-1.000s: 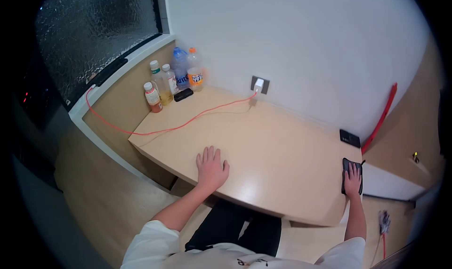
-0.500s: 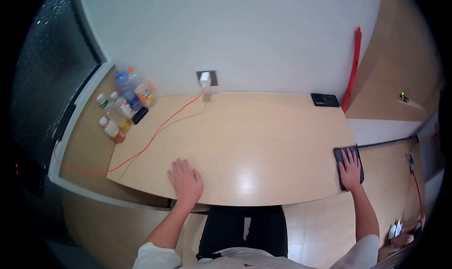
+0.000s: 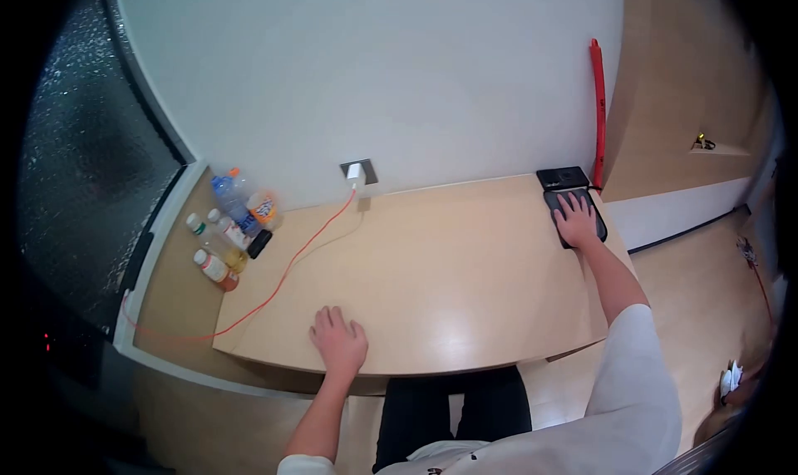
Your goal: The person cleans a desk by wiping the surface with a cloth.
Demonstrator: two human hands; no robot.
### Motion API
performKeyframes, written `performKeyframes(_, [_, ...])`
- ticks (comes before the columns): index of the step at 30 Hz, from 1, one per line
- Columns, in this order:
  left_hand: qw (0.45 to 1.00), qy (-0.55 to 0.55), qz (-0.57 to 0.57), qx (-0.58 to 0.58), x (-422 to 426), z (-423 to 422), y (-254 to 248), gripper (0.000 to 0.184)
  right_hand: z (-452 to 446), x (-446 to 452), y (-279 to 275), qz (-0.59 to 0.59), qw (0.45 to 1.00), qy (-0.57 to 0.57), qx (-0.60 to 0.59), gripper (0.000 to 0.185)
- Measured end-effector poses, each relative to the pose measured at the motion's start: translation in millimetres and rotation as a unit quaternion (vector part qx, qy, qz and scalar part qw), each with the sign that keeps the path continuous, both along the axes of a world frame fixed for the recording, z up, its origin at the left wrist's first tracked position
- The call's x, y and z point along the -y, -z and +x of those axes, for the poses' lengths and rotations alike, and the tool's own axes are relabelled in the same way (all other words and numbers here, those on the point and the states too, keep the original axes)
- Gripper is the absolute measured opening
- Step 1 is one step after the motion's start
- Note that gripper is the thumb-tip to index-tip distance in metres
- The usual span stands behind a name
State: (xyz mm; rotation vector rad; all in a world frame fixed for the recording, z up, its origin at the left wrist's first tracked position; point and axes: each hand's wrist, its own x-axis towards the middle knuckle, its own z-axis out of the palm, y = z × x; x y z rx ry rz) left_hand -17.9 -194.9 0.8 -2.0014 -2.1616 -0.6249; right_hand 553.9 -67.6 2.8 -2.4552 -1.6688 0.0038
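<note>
My right hand (image 3: pixel 577 223) lies flat with fingers spread on a flat black rectangular object (image 3: pixel 566 241), perhaps a case; its exact kind I cannot make out. This object rests on the desk's right side, right up against a black phone-like slab (image 3: pixel 562 178) behind it. Near the front edge of the wooden desk (image 3: pixel 416 267), my left hand (image 3: pixel 341 342) rests palm down, open, with nothing in it.
Several plastic bottles (image 3: pixel 224 242) and a small black object (image 3: pixel 259 243) stand at the back left. A red cable (image 3: pixel 287 275) runs from a white charger (image 3: pixel 356 173) across the desk's left side. A red strip (image 3: pixel 599 109) leans at the right wall.
My right hand has slid the flat black object from the desk's front right corner back to the phone-like slab. The camera view has shifted; my left hand stays near the front edge.
</note>
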Motion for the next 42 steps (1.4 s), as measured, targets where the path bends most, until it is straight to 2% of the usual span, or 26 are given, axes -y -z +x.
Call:
performKeyframes(2, [1.000,0.008,0.026,0.008,-3.2,-5.0,9.3,0.047,-9.1,18.8,-0.8,-0.006,1.000,-0.010,0.005,0.063])
performKeyframes(5, [1.000,0.007,0.007,0.014,-8.2,-10.3,19.9,0.053,-9.9,66.5,3.2,-0.004,1.000,-0.028,0.002,0.063])
performKeyframes(9, [0.999,0.023,-0.043,-0.005,-0.7,-14.6,22.1,0.061,7.2,147.0,7.0,0.012,0.999,0.016,0.026,0.061])
performKeyframes(12, [0.984,0.111,-0.115,-0.077,6.9,-38.4,1.0,0.060,2.5,199.3,1.8,-0.004,0.998,0.047,0.034,0.060])
performKeyframes(15, [0.956,0.226,-0.176,-0.061,4.4,-95.3,-19.3,0.062,-7.0,237.0,4.0,-0.029,0.997,0.057,0.047,0.058])
performKeyframes(19, [0.968,0.222,-0.107,-0.054,5.6,-107.6,-6.2,0.053,-35.7,267.6,12.9,-0.007,0.995,0.059,0.075,0.056])
performKeyframes(23, [0.968,0.227,-0.089,-0.063,3.2,-107.3,-1.2,0.052,-69.8,230.4,21.1,-0.007,0.993,-0.016,0.114,0.057])
performKeyframes(24, [0.967,0.229,-0.092,-0.063,2.5,-108.3,-2.3,0.053,-89.0,204.6,18.4,0.000,0.991,-0.049,0.125,0.058])
performKeyframes(25, [0.966,0.232,-0.093,-0.063,1.9,-109.1,-2.6,0.053,-121.5,177.7,14.5,0.055,0.987,-0.095,0.119,0.057])
performKeyframes(27, [0.971,0.227,-0.072,-0.029,1.3,-109.7,-3.5,0.053,-206.2,130.6,11.9,0.143,0.972,-0.174,0.069,0.051])
performKeyframes(28, [0.973,0.223,-0.058,-0.012,1.2,-110.1,-5.4,0.053,-261.4,116.2,-1.9,0.135,0.965,-0.225,0.014,0.050])
performKeyframes(29, [0.972,0.226,-0.029,0.051,-3.1,-114.5,-0.2,0.053,-315.4,107.8,9.4,0.164,0.954,-0.251,0.009,0.049])
performKeyframes(31, [0.957,0.228,0.027,0.175,-14.6,-131.2,22.9,0.053,-415.7,111.4,-7.0,0.133,0.927,-0.337,-0.101,0.054])
performKeyframes(34, [0.939,0.188,0.010,0.287,-22.9,-144.9,36.7,0.055,-513.6,121.3,-2.7,0.029,0.907,-0.414,-0.073,0.064])
performKeyframes(35, [0.957,0.136,0.020,0.254,-19.0,-140.6,34.1,0.048,-523.8,120.8,-5.9,0.017,0.907,-0.414,-0.076,0.064])
performKeyframes(37, [0.996,0.068,-0.010,0.053,-9.6,-133.8,24.8,0.048,-508.1,122.0,-4.5,0.017,0.901,-0.420,-0.105,0.064])
performKeyframes(38, [0.998,0.032,-0.024,-0.047,-6.2,-129.1,21.1,0.048,-495.5,121.0,-5.3,0.016,0.899,-0.422,-0.118,0.064])
performKeyframes(39, [0.998,0.025,-0.043,-0.027,-7.1,-128.0,20.9,0.050,-471.7,118.7,-4.6,0.017,0.911,-0.396,-0.114,0.064])
performKeyframes(41, [0.996,0.010,-0.085,0.015,-11.8,-132.0,24.2,0.056,-400.0,117.6,-8.9,0.111,0.942,-0.295,-0.115,0.057])
performKeyframes(42, [0.996,0.007,-0.091,0.001,-11.2,-130.2,24.3,0.056,-356.9,114.0,-0.7,0.177,0.951,-0.237,-0.093,0.053])
